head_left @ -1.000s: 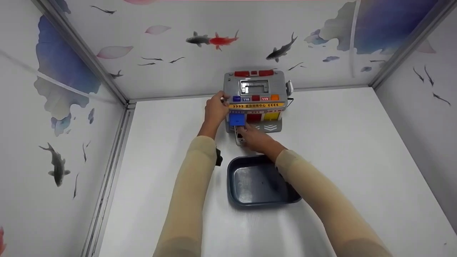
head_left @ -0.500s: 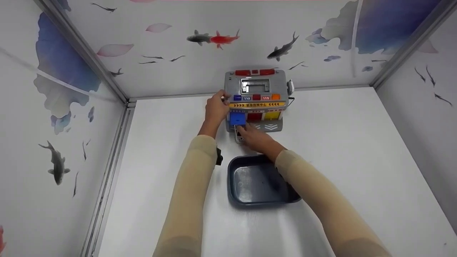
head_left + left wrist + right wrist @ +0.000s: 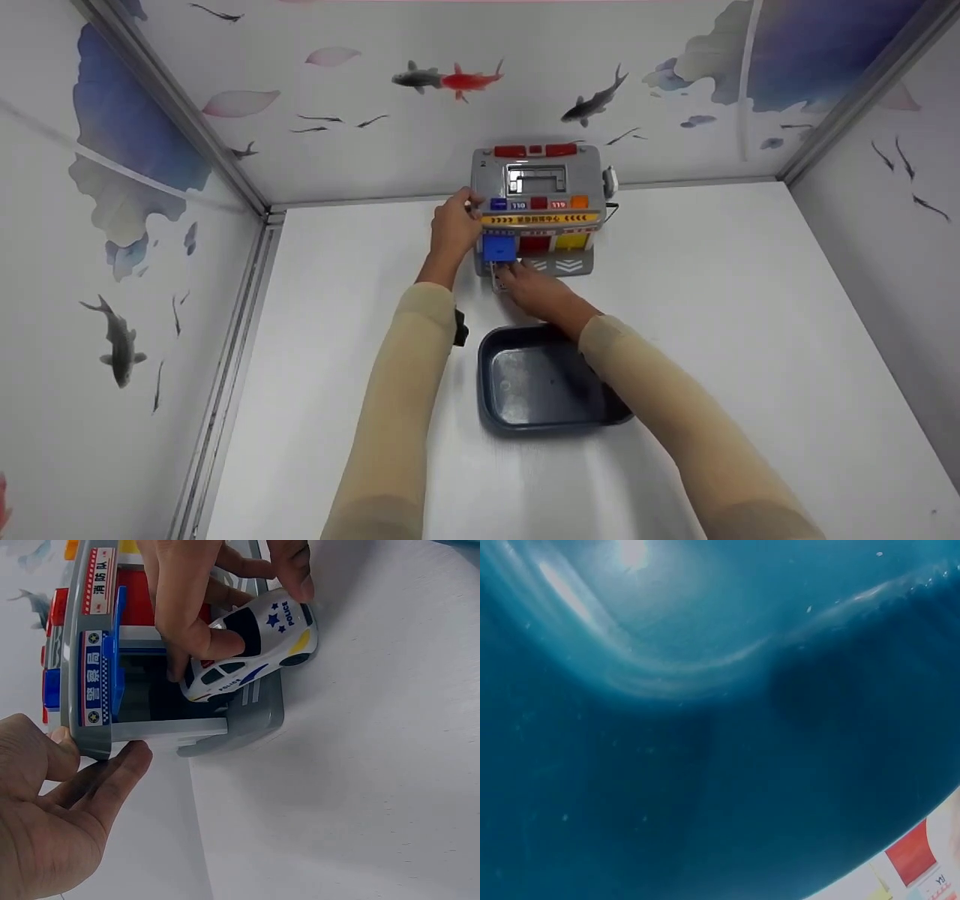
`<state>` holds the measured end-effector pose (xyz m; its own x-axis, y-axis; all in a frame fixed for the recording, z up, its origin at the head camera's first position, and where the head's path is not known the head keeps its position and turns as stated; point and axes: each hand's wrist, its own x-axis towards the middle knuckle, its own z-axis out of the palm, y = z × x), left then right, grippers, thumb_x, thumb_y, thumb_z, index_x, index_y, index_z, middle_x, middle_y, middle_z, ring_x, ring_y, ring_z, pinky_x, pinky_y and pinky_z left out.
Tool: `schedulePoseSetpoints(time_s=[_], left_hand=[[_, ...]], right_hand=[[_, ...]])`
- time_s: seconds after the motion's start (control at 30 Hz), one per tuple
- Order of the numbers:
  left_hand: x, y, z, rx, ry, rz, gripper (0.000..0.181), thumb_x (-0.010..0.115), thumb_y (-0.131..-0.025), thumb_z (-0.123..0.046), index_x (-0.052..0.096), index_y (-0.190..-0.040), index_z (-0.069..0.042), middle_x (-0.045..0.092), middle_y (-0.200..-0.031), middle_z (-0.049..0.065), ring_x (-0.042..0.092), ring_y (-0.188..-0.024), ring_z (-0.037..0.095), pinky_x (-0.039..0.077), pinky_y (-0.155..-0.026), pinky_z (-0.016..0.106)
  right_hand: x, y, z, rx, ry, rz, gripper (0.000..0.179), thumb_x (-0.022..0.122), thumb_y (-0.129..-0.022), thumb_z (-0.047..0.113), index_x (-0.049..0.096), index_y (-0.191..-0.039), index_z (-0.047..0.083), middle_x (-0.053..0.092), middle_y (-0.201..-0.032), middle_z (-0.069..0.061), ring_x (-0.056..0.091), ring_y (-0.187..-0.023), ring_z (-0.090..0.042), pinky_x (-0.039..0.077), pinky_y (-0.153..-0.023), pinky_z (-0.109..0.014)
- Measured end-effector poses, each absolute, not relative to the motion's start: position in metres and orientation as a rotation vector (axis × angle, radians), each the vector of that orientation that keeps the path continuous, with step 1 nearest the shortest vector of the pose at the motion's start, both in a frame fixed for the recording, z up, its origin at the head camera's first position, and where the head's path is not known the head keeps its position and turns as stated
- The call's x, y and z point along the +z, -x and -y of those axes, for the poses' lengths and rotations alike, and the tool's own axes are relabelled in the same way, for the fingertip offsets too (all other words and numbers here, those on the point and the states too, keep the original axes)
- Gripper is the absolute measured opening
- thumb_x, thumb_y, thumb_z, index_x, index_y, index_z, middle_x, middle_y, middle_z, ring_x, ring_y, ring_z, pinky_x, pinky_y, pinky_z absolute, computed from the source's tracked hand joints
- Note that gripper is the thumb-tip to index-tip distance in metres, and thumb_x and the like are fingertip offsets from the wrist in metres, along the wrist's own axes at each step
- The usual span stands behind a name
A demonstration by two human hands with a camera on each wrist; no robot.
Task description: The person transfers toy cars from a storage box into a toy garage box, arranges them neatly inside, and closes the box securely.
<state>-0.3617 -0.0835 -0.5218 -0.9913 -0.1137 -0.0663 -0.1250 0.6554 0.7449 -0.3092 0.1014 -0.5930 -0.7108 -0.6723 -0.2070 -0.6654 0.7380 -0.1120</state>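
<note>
A grey toy garage [image 3: 491, 184] stands against the back wall, its blue door [image 3: 499, 248] at the left swung up. In the left wrist view, a white toy police car [image 3: 259, 637] sits on the ramp, one end inside the opening beneath that door. My right hand [image 3: 541, 291] holds this car between thumb and fingers. At the garage's left edge, my left hand [image 3: 453, 232] grips the grey frame, thumb on one side and fingers on the other. The right wrist view hides the right hand's fingers behind dark blue plastic.
Nearer to me, a dark blue tray [image 3: 487, 382] lies on the white table [image 3: 360, 247], under my right forearm. Red [image 3: 534, 246] and yellow doors [image 3: 571, 243] sit beside the blue one. White walls with painted fish enclose the table on the left, back and right.
The police car has slid a little farther toward the opening under the blue door, pushed by my right hand. My left hand keeps its grip on the garage edge.
</note>
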Motion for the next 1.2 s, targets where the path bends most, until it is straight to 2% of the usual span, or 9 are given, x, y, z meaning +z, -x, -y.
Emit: schedulePoseSetpoints(time_s=[0.13,0.3,0.67,0.77,0.97,1.2], left_hand=[[-0.522,0.362,0.083,1.282,0.218,-2.835,0.025,0.065,-0.11,-0.012,0.072,-0.132,-0.021,0.078,-0.138,0.005,0.076,-0.114,0.022,0.062,-0.093,0.04],[-0.522,0.363,0.083,1.267,0.232,-2.828,0.025,0.064,-0.111,-0.013,0.071,-0.132,-0.023,0.078,-0.14,0.004,0.075,-0.112,0.021,0.062,-0.091,0.04],[-0.521,0.363,0.083,1.26,0.24,-2.822,0.025,0.064,-0.111,-0.013,0.071,-0.133,-0.022,0.078,-0.139,0.006,0.075,-0.116,0.022,0.062,-0.094,0.041],[-0.521,0.363,0.083,1.268,0.214,-2.834,0.025,0.063,-0.111,-0.012,0.071,-0.133,-0.021,0.078,-0.138,0.005,0.076,-0.115,0.022,0.062,-0.094,0.041],[-0.522,0.365,0.084,1.279,0.199,-2.847,0.026,0.062,-0.111,-0.012,0.072,-0.134,-0.021,0.078,-0.139,0.004,0.076,-0.116,0.021,0.062,-0.094,0.04],[-0.524,0.365,0.084,1.271,0.22,-2.84,0.027,0.062,-0.111,-0.012,0.072,-0.134,-0.023,0.078,-0.139,0.004,0.076,-0.115,0.022,0.062,-0.093,0.041]], right_hand=[[-0.592,0.309,-0.106,-0.018,1.098,-2.687,0.049,0.054,-0.113,0.008,0.043,-0.16,0.001,0.047,-0.164,-0.028,0.057,-0.143,-0.041,0.057,-0.113,-0.053],[-0.59,0.31,-0.108,-0.023,1.059,-2.634,0.058,0.054,-0.115,0.015,0.037,-0.169,0.005,0.031,-0.178,-0.026,0.045,-0.159,-0.044,0.049,-0.123,-0.055],[-0.587,0.311,-0.109,0.0,1.092,-2.621,0.069,0.063,-0.112,0.017,0.034,-0.174,0.014,0.022,-0.184,-0.018,0.034,-0.167,-0.036,0.041,-0.131,-0.052],[-0.587,0.311,-0.109,0.019,1.079,-2.621,0.065,0.063,-0.112,0.019,0.039,-0.171,0.013,0.027,-0.182,-0.019,0.037,-0.165,-0.035,0.041,-0.131,-0.051],[-0.586,0.314,-0.111,-0.021,1.104,-2.647,0.057,0.065,-0.109,0.018,0.049,-0.162,0.005,0.038,-0.173,-0.026,0.052,-0.153,-0.038,0.049,-0.124,-0.051],[-0.585,0.317,-0.115,-0.112,1.07,-2.662,0.07,0.071,-0.104,0.017,0.044,-0.167,0.003,0.031,-0.176,-0.029,0.043,-0.159,-0.045,0.042,-0.129,-0.055]])
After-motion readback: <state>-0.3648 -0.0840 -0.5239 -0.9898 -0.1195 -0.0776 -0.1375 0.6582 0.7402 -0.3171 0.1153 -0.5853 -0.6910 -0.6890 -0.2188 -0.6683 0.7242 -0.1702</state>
